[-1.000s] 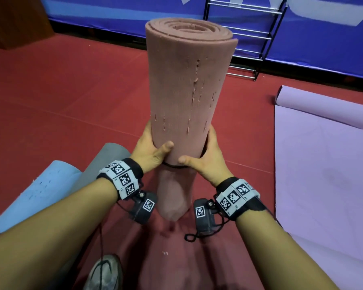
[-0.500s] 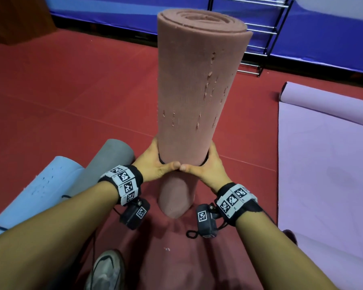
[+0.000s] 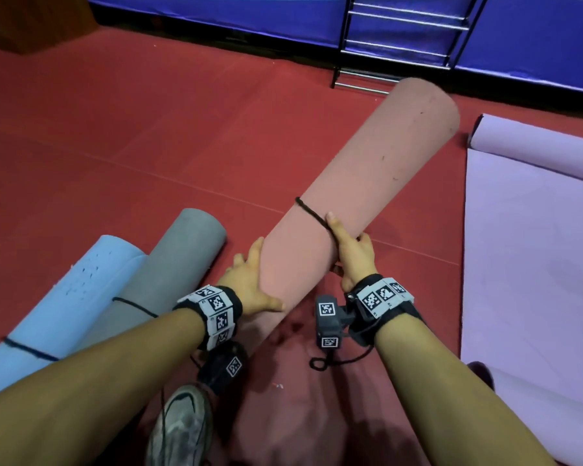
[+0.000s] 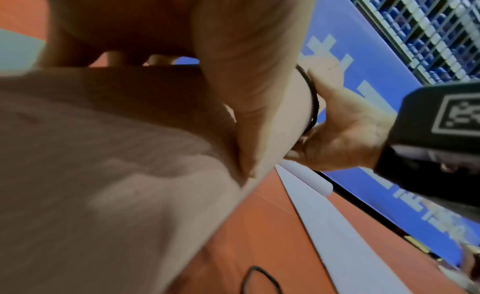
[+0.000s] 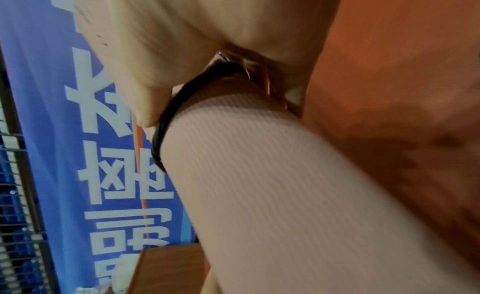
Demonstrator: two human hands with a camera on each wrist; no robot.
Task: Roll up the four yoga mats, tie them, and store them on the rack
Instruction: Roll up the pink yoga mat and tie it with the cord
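A person holds the rolled pink mat [image 3: 347, 210] tilted off the red floor [image 3: 115, 146], its long axis running from beside the knees up and away toward the rack [image 3: 408, 45] at the far wall; the near end sits low between the forearms, the far end points just below the rack's bottom rungs. The left hand [image 3: 249, 287] cups the mat's lower flank, fingers curled under and thumb along its side; the right hand [image 3: 350, 253] wraps the opposite flank, thumb pressed on the black band [image 3: 312, 213] that circles the roll about a third of the way up. Both hands sit near the low end, so the weight hangs beyond them. Grey mat [image 3: 169, 274] and blue mat [image 3: 64, 314] lie banded at left; the lilac mat [image 3: 532, 237] lies mostly unrolled at right; storing looks the likely next move.
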